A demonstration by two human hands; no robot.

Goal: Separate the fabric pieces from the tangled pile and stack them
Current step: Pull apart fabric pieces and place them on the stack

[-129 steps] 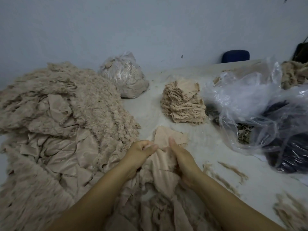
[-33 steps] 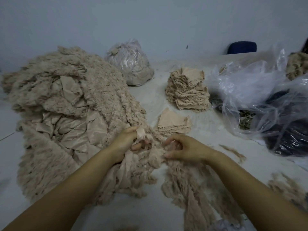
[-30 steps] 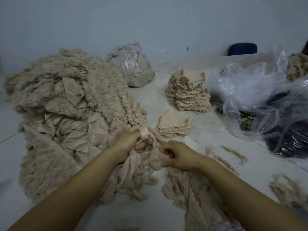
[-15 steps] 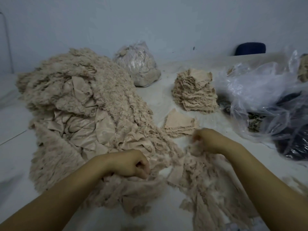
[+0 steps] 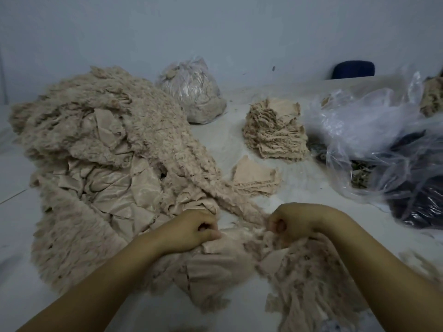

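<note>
Left hand (image 5: 191,230) and right hand (image 5: 291,222), both with fingers curled tight, grip beige fabric at the near end of the pile (image 5: 100,164), a short span of cloth stretched between them. The pile covers the left half of the bench (image 5: 225,140). A low stack (image 5: 255,177) lies near mid-bench beyond the hands, a taller stack (image 5: 275,133) behind it, with plastic bags (image 5: 383,130) along the right edge.
</note>
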